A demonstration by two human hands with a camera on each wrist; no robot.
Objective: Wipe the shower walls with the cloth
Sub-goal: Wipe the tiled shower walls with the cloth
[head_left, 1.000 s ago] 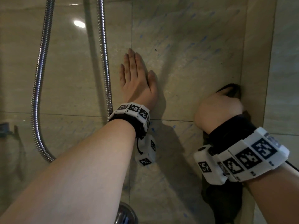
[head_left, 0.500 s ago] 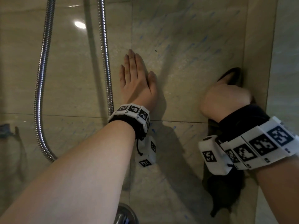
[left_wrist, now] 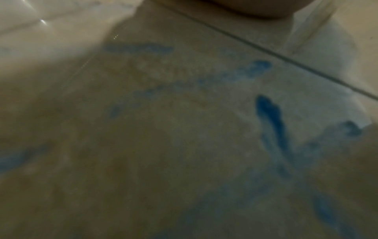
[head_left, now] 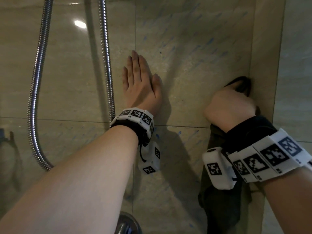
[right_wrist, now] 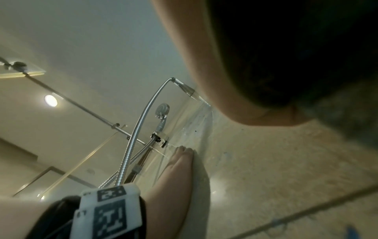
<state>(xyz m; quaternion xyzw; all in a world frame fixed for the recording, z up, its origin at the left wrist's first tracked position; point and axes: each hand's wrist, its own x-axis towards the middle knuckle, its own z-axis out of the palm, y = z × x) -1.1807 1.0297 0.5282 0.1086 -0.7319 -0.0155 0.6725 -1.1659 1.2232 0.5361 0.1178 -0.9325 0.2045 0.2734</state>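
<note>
My right hand [head_left: 229, 105] grips a dark cloth [head_left: 219, 196] and presses it against the beige tiled shower wall [head_left: 194, 48] close to the right corner. A fold of the cloth shows above the knuckles and the rest hangs down below my wrist. My left hand [head_left: 140, 81] lies flat on the wall with straight fingers, holding nothing, a little left of the right hand; the same hand [right_wrist: 180, 165] shows in the right wrist view. Blue smears [left_wrist: 272, 119] mark the tile in the left wrist view. The cloth [right_wrist: 296, 48] fills the top of the right wrist view.
Two metal shower hoses [head_left: 106, 56] hang down the wall just left of my left hand. A chrome fitting [head_left: 126, 223] sits at the bottom edge. A handheld shower head [right_wrist: 162, 111] is mounted higher up. The wall corner [head_left: 253, 65] runs vertically right of the cloth.
My right hand with the cloth moved up along the corner, then back down slightly. The left hand stayed flat on the wall in the same place.
</note>
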